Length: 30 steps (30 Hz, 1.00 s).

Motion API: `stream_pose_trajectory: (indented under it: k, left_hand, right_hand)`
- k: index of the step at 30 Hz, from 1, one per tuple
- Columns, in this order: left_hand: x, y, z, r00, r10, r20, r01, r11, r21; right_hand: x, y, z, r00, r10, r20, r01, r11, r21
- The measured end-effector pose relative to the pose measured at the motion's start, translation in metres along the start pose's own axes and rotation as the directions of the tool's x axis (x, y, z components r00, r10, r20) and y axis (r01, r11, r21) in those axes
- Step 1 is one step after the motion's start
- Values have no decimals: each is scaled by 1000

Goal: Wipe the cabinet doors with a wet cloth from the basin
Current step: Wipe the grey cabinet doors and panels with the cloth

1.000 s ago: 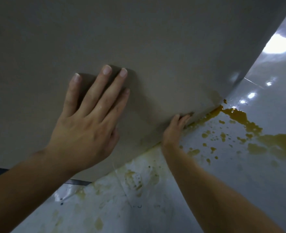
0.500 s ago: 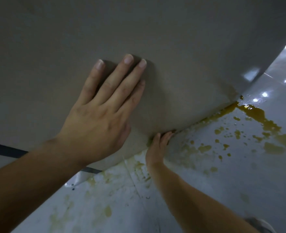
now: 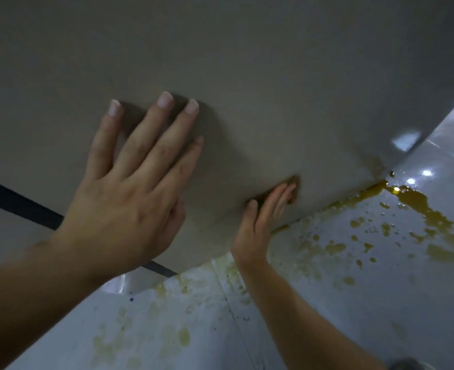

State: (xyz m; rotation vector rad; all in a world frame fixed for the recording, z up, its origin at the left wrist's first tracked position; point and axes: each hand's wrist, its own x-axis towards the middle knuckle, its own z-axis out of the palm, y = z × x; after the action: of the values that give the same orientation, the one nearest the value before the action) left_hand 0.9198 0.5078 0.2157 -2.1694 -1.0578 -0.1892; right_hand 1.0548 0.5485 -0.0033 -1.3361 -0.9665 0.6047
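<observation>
Your right hand (image 3: 263,217) has climbed off the bottom edge, grip unclenched, pressing the small brown-stained cloth (image 3: 294,188) onto the plain beige cabinet door (image 3: 247,76). Your left hand (image 3: 129,198) stays splayed flat, so wiping is under way.

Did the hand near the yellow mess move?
Yes. The right hand slid away from the yellow spill and up from the bottom edge of the cabinet door onto its face.
</observation>
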Motion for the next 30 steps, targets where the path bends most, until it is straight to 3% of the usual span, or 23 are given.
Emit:
stream_pose_trajectory:
  k: [3,4,6,10,13,16,18,20,22,26,28,30]
  left_hand:
    - [1,-8,-11,999,35,19,-33,997,-66]
    - [1,-11,-16,999,35,12,-34,994,-103]
    - [-1,-19,-26,1000,21,-24,-24,986,-164]
    - [-15,-40,-42,996,-51,-75,43,993,-106]
    - [-28,-47,-49,989,-128,-73,125,991,-37]
    - [-40,-54,-57,978,-200,-65,200,980,-7]
    - [-47,-61,-60,968,-244,-54,245,970,2]
    - [-53,-65,-60,962,-267,-56,268,963,9]
    - [-56,-65,-58,955,-285,-78,285,958,-6]
    - [-65,-57,-52,937,-336,-93,330,941,-77]
    - [-70,-52,-49,934,-346,-87,337,936,-98]
    - [-74,-48,-45,937,-337,-88,327,939,-110]
  right_hand:
    - [7,-22,5,983,177,-47,-172,982,79]
    - [12,-40,7,988,145,-52,-140,987,85]
    - [15,-85,13,998,-52,-47,55,997,47]
    - [6,-147,21,901,-423,93,433,879,-200]
    - [5,-140,19,880,-460,119,474,830,-293]
    - [8,-154,13,900,-418,127,435,884,-171]
    - [18,-185,15,868,-485,105,496,856,-145]
    - [30,-210,20,746,-649,150,665,717,-207]
    - [36,-211,21,544,-781,307,837,476,-272]
    - [39,-161,8,143,-797,587,972,2,-234]
    - [52,-155,1,53,-771,635,969,-114,-220]
    - [65,-169,0,110,-804,584,963,-60,-264]
